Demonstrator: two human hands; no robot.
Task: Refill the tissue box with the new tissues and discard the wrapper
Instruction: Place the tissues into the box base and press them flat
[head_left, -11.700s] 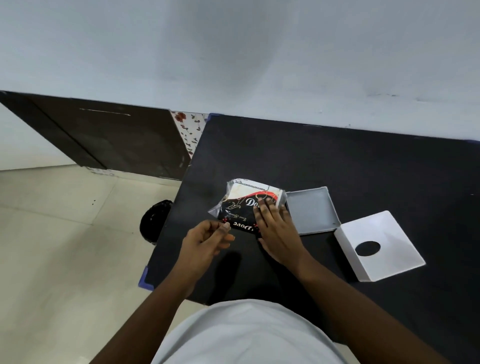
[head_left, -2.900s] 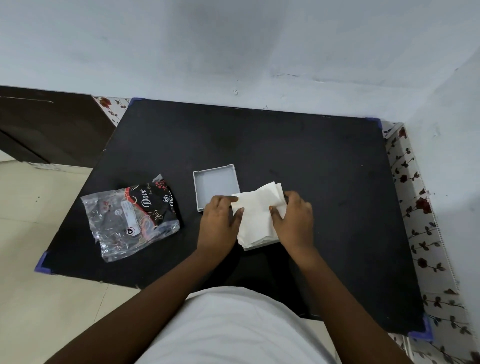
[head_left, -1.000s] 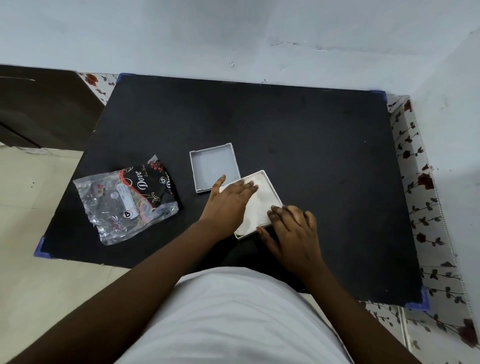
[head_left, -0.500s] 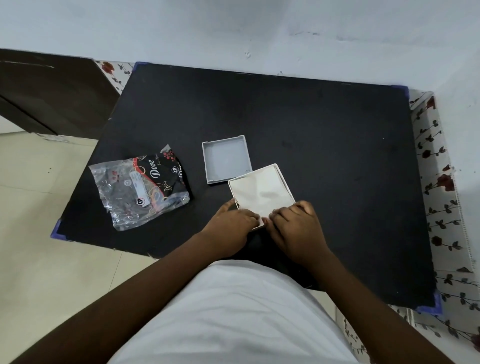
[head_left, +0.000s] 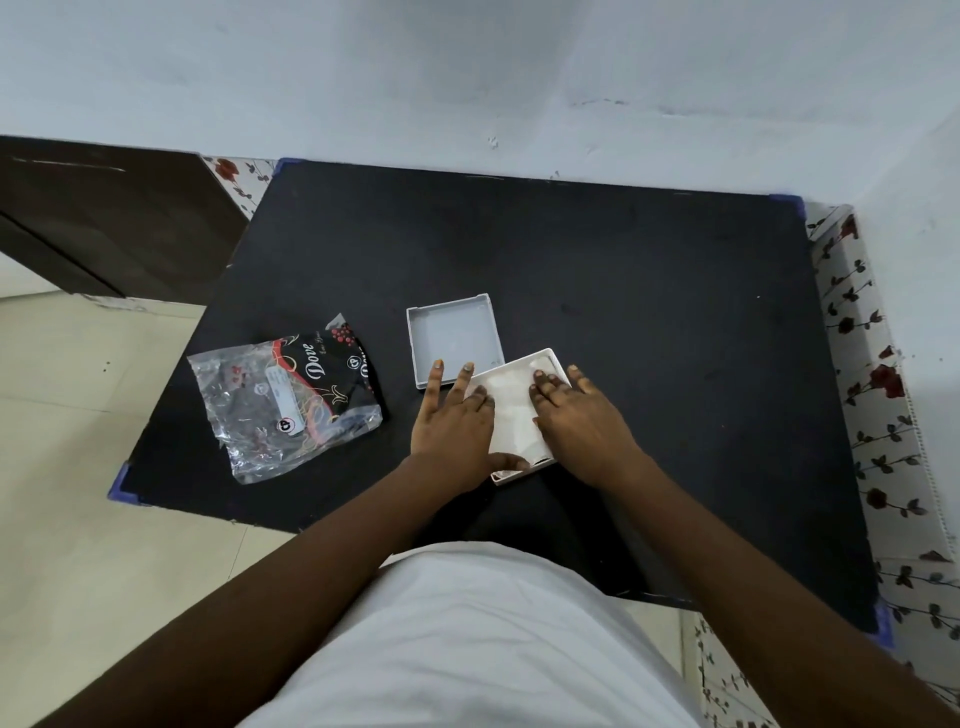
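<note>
While both hands lie flat upon it, the white square plastic tissue box (head_left: 514, 415) rests upturned on the black matte tabletop (head_left: 623, 312), its cavity packed with white folded tissues (head_left: 511, 400). Left hand (head_left: 454, 421) and right hand (head_left: 582, 415) are spread wide, palms down, gripping nothing. Just beyond the left fingertips sits the grey square box base (head_left: 454, 335), touching the box's far corner. Well to the left of the left hand lies the crumpled clear-and-black plastic wrapper (head_left: 296, 395), not yet discarded. Risk: uneven pressing could leave tissues proud of the rim, preventing the base from seating. Hidden: the dispensing opening faces down; palms cover the stack's edges.
</note>
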